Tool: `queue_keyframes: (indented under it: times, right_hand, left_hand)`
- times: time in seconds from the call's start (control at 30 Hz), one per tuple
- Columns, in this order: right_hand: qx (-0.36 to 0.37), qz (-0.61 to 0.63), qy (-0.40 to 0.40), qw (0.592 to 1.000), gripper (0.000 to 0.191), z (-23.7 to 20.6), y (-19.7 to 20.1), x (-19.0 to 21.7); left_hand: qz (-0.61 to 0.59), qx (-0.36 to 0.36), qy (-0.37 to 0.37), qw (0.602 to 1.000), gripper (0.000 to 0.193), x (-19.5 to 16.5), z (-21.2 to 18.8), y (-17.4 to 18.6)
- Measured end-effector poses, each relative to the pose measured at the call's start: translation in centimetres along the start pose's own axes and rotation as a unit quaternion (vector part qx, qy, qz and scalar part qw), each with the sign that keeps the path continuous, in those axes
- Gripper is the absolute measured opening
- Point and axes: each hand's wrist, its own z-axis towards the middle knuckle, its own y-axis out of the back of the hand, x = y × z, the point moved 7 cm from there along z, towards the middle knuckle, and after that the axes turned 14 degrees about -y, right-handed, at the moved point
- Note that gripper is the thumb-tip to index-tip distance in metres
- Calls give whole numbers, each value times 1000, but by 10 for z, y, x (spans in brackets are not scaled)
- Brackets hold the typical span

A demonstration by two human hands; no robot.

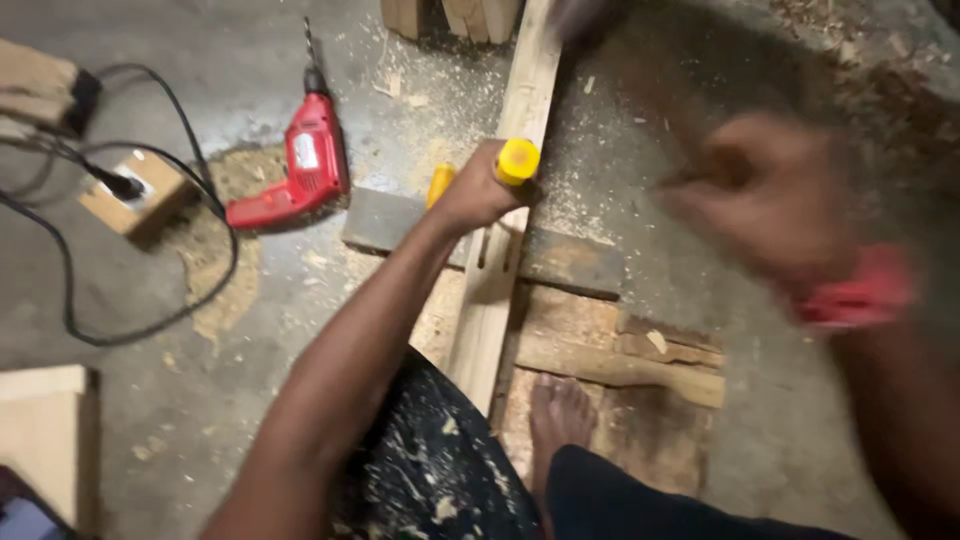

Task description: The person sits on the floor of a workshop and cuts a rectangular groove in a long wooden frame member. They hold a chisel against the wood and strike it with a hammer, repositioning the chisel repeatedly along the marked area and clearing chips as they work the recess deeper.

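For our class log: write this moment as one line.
left hand: grips yellow-handled chisel on plank | right hand: raised, blurred | drill: on floor

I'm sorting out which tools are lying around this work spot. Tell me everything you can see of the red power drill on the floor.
The red power drill lies on its side on the grey concrete floor, left of the long wooden plank. Its body looks like red plastic with a pale label patch; a dark twist bit is fitted in the chuck and points toward the top of the picture, while the handle angles down and left. It rests beside a patch of sawdust. No hand touches it; a black cable curves close by.
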Motion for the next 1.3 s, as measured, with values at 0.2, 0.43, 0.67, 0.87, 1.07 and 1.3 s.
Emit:
queue_keyframes:
  times: [0.2, 0.43, 0.67, 0.87, 1.07, 1.3]
  right_hand:
    - [-177, 77, 128, 973, 20, -27, 50, 24]
    - [1, -110, -57, 992, 20, 1, -95, -40]
    - [122, 24, 160, 979, 35, -11, 55, 59]
    - [-125, -26, 50, 991, 29, -21, -49, -10]
    - [57, -56, -83, 993, 24, 7, -85, -79]
    - [-257, 130, 103, 952, 25, -32, 33, 16]
  left_hand:
    - [5, 4, 13, 1000, 18, 13, -4, -2]
    - [57, 14, -27, 998, 24, -2, -10, -6]
    - [13, 6, 3, 1000, 21, 8, -8, -2]
    - [9, 15, 17, 1000, 24, 13, -12, 1]
    - [162, -53, -194, 966, 44, -35, -14, 2]
    - [64, 27, -10, 997, 21, 3, -11, -4]
